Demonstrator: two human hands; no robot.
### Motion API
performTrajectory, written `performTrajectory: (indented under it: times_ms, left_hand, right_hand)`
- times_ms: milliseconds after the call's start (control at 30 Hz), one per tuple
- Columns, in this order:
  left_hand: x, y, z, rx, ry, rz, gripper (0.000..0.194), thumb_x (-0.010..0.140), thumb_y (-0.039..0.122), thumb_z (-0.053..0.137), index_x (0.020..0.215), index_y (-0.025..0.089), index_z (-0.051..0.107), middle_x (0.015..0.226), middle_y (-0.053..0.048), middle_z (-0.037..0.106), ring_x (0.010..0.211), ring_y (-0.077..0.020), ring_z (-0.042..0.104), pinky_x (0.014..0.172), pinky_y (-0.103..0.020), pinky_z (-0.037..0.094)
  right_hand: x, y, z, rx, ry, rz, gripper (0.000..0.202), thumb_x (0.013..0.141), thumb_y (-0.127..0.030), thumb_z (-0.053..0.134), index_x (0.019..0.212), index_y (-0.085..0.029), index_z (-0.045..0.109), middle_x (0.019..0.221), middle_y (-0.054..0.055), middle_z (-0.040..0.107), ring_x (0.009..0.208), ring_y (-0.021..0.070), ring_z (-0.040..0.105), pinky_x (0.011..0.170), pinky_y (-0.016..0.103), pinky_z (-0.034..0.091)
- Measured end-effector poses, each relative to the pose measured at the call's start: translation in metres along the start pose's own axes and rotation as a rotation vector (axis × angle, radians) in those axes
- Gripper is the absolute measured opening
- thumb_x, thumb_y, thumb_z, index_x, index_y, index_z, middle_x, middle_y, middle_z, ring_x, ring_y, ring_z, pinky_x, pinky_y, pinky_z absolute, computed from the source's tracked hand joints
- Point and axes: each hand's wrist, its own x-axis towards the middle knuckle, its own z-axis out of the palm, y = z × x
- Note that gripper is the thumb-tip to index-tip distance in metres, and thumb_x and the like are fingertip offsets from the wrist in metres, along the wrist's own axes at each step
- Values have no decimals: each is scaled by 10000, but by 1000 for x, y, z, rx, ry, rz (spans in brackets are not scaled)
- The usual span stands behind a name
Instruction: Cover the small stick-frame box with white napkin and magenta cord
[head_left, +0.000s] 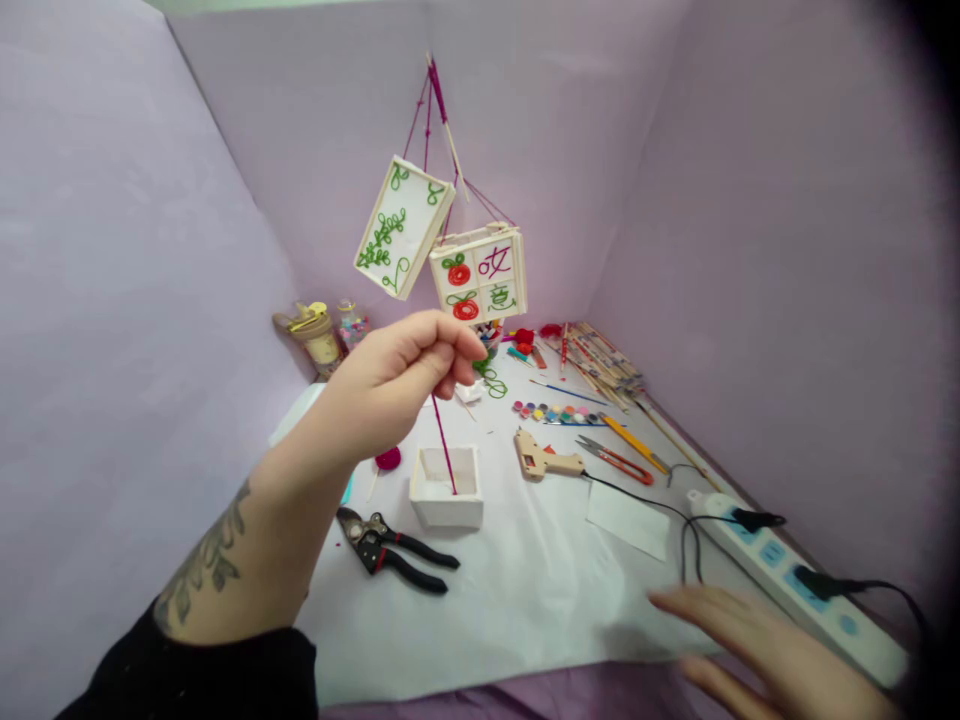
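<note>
The small white box (446, 512) sits ahead of us, with a magenta string (442, 440) rising from inside it. We pinch that string between thumb and fingers of our left hand (409, 375), held above the box; whether any weight hangs on it, we cannot tell. Our right hand (772, 645), blurred, is well apart from the box, nearer us and to its right, fingers spread around nothing that we can see. Just in front of the box, slightly left, we see black-handled shears (397, 550). To its right lie a glue gun (549, 458) and red-handled snips (628, 466); farther right, a power strip (771, 555).
</note>
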Motion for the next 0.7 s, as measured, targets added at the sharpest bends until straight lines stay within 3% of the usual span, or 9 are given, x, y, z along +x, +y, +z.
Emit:
performTrajectory:
  times_ms: [67,167,267,367,533,700]
  left_hand:
    - [6,10,1,10,16,10,210,900,80,454,887,152,651,737,-15,624,639,-88,558,595,-201,472]
    - [8,23,4,-8,23,18,221,892,71,452,871,153,656,714,-12,624,603,-85,551,575,-207,476]
    - [5,33,11,-19,9,5,218,896,81,461,876,159,663,723,-12,632,611,-91,564,576,-214,481]
    - [4,38,20,-38,-9,-4,219,898,79,465,875,165,665,733,-8,641,628,-95,575,589,-217,488]
    - [3,29,25,-76,-36,-1,246,914,80,432,891,165,662,757,-7,654,619,-85,565,593,-208,495]
    - [-8,24,13,-54,13,-18,223,897,66,479,897,163,680,734,-4,635,611,-90,563,558,-201,473]
  right_hand:
    - [34,-16,2,-12,-15,-28,497,882,-346,632,1360,-276,517,1284,125,633,1169,297,615,932,450,554]
    - [100,-42,33,116,-124,-94,871,813,-400,710,1527,-249,234,1551,179,329,1442,350,289,1111,567,361]
    - [155,-60,71,208,-253,-76,1117,689,-483,801,1550,-209,144,1612,222,106,1479,406,107,1136,618,244]
    - [185,-67,94,304,-308,-111,1238,602,-525,839,1550,-183,120,1594,242,120,1464,429,122,1116,616,258]
    - [181,-59,102,370,-307,-119,1107,625,-301,822,1522,-175,184,1435,211,383,1323,379,390,1070,550,358]
    - [140,-35,104,359,-256,-157,1094,671,-188,772,1528,-215,93,1423,196,330,1331,340,378,1084,498,375]
